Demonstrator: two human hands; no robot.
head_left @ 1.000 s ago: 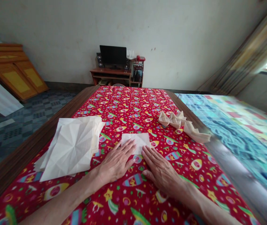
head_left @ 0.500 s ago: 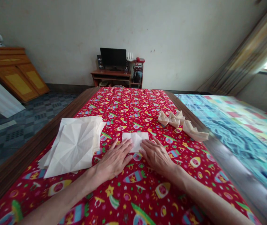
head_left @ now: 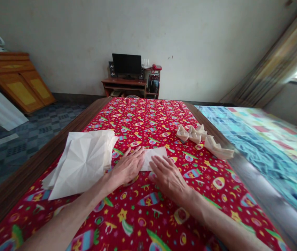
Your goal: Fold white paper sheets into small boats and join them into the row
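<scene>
A small folded piece of white paper [head_left: 155, 153] lies flat on the red patterned tablecloth [head_left: 138, 223], between my hands. My left hand [head_left: 130, 164] rests with its fingers stretched out over the paper's left edge. Across the lower right part of the paper lies my right hand [head_left: 167, 174], palm down and fingers extended. To the left is a stack of creased white paper sheets [head_left: 83, 164]. Several folded paper shapes [head_left: 195, 134] with pointed tips stand in a row at the right, the nearest being a longer stacked one [head_left: 218, 150].
Dark wooden table edges [head_left: 85, 115] border the cloth. On the right is a bed [head_left: 252, 139] with blue and patchwork covers. A desk [head_left: 123, 83] with a monitor [head_left: 126, 64] stands by the far wall, and a wooden cabinet [head_left: 20, 80] is at the left.
The paper has turned slightly and shifted a little right. My left hand has moved up and left to its edge, while my right hand has slid left and down over its lower part.
</scene>
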